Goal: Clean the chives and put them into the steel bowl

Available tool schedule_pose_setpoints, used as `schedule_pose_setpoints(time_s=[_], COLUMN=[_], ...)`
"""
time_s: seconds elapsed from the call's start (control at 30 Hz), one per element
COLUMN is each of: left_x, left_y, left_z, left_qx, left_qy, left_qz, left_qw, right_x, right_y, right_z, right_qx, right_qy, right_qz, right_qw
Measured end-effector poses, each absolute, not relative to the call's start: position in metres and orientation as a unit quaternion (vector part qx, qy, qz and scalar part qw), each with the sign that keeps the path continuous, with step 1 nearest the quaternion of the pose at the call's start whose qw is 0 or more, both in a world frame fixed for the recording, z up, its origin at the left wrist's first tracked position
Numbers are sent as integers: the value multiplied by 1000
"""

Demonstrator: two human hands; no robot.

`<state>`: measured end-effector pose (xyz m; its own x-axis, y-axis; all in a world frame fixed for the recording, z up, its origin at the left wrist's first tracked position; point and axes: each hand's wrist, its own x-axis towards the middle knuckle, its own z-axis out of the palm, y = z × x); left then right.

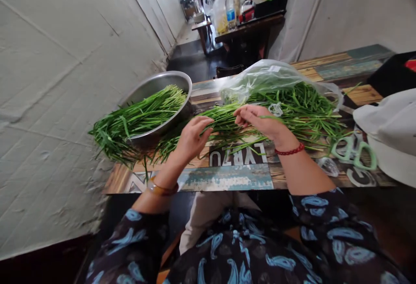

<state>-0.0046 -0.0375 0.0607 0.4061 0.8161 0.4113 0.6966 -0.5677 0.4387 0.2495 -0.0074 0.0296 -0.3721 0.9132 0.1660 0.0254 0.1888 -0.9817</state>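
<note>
Long green garlic chives (224, 117) lie in a loose row across the patterned table. My left hand (194, 137) is over their left part, palm down, with fingers bent and the thumb apart; I see nothing held in it. My right hand (256, 119) is at the middle of the row, its fingers curled and pinched together at the stalks. A green blade crosses the back of this hand near the wrist. The fingertips' exact grip is partly hidden. To the left, a metal basin (186, 80) holds a thick bundle of chives, leaves hanging over its rim.
A clear plastic bag (269, 74) covers more chives at the back. Green-handled scissors (354, 152), a crumpled bit of clear plastic (328, 166) and a white cap (390, 132) lie at the right. A wall (58, 102) stands close left. Behind, another table holds a bottle (230, 11); a person stands farther off.
</note>
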Motion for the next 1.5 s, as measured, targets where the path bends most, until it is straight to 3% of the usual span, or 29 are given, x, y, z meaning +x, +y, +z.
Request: schedule_pose_setpoints(time_s=[0.07,0.13,0.27,0.37,0.47,0.57,0.63,0.73,1.03,1.23,1.3,1.37,1.5], left_x=[17,38,71,80,72,61,55,47,25,25,28,30,31], left_y=[-45,-45,-38,-32,-25,-18,-16,-15,-19,-29,-35,-39,-41], left_z=[44,32,23,21,19,21,25,32,18,18,19,18,16], left_qx=[797,757,697,645,622,606,592,587,642,854,892,907,918], left_qy=[467,478,426,418,456,468,472,476,486,395,377,371,342], left_qz=[343,365,368,363,385,421,438,449,402,215,131,78,63], left_qw=[172,254,445,527,507,487,485,477,436,261,213,184,189], right_x=[251,248,237,232,234,245,253,258,256,261,253,246,253], right_y=[-8,-9,-13,-13,-10,-7,-7,-6,-5,-9,-12,-15,-17], right_z=[31,33,34,29,25,30,37,45,41,46,45,47,67], right_qx=[-306,-266,-257,-292,-335,-314,-293,-336,-359,-351,-342,-341,-383], right_qy=[-560,-520,-555,-661,-774,-783,-714,-594,-506,-459,-489,-565,-782], right_qz=[588,626,624,522,371,405,469,468,541,537,548,567,464], right_qw=[497,517,487,453,389,351,430,561,568,614,586,493,160])
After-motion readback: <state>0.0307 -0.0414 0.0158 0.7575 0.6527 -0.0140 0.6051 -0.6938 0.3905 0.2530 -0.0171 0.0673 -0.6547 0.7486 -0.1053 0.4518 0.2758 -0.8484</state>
